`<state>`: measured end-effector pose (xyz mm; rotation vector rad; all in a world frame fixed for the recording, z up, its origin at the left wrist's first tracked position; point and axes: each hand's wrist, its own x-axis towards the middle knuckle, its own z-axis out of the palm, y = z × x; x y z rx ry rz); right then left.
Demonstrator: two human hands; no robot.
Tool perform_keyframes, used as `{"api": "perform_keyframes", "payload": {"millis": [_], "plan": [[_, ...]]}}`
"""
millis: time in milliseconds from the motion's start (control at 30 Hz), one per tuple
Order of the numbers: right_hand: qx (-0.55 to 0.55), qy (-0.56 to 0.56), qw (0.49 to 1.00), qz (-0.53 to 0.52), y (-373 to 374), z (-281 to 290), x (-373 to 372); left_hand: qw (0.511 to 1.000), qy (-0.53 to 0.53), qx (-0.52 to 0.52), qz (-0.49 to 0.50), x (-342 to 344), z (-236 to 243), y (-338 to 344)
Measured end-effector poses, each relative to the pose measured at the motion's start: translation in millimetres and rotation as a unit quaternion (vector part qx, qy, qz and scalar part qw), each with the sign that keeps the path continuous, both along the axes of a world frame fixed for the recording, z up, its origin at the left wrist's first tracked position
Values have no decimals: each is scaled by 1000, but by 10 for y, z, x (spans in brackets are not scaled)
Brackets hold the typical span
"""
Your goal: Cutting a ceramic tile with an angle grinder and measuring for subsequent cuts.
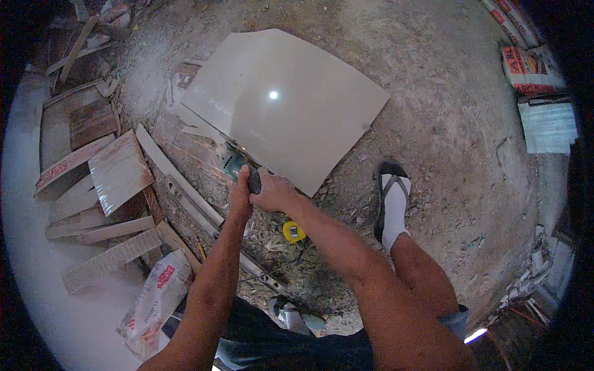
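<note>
My left hand (241, 191) and my right hand (277, 191) are both closed on a green-and-dark handheld power tool (234, 164), which looks like an angle grinder. Its working end is at the lower-left edge of a large glossy beige tile (297, 123) lying on the rough ground, with a round light reflected in it. Exactly where the tool meets the tile is too small to tell. A yellow tape measure (294, 232) lies just below my right hand. Long pale strips (154, 151) lie to the left, and a pencil (201, 250) is near my left forearm.
Tile offcuts (120, 170) and a torn white-and-red bag (154, 297) are heaped on the left. Red-and-white sacks (529, 65) and pale blue slabs (547, 123) stand at the upper right. My sandalled right foot (393, 204) rests beside the tile; rubble edges the lower right.
</note>
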<state>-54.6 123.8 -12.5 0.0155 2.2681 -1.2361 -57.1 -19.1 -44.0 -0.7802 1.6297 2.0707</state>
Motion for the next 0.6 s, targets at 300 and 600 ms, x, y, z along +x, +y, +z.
{"api": "perform_keyframes", "payload": {"millis": [300,600], "plan": [[7,-41,999,15,59,143,15,1000,0,-6,-30,41,21,-64],[-16,-34,999,20,83,125,35,999,22,-32,-16,65,219,79]]}}
